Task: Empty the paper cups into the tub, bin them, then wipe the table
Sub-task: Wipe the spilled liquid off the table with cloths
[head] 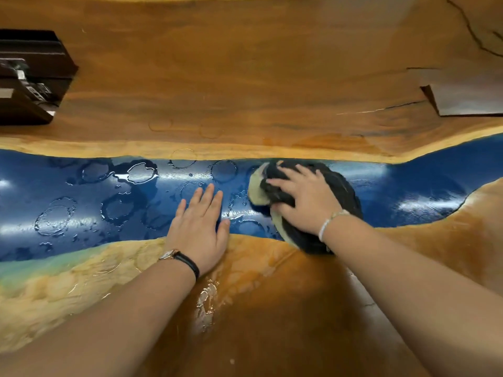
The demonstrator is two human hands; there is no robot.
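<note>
wipe stage, no cups or tub in view. right hand (302, 200) grips a bunched dark cloth (340, 191) on the blue strip (422, 180) of the surface (245, 77), fingers dug into the wad. left hand (198, 227) lies flat just beside it, fingers straight, holding nothing, palm on the wet area. the hands are apart.

risks:
- many wet rings (141, 172) lie left of the cloth. a wadded cloth has a small contact patch, so it likely smears or skips some.
- the flat left hand sits among the drops and may slip if leaned on, or leave prints on wiped parts.
- a puddle (206, 297) on the near wood, between the forearms, is easy to miss, and an arm could drag through it.
- pushing water left could send it toward the dark box (32, 77) at the far left.
- a soaked cloth would only spread the liquid around.
</note>
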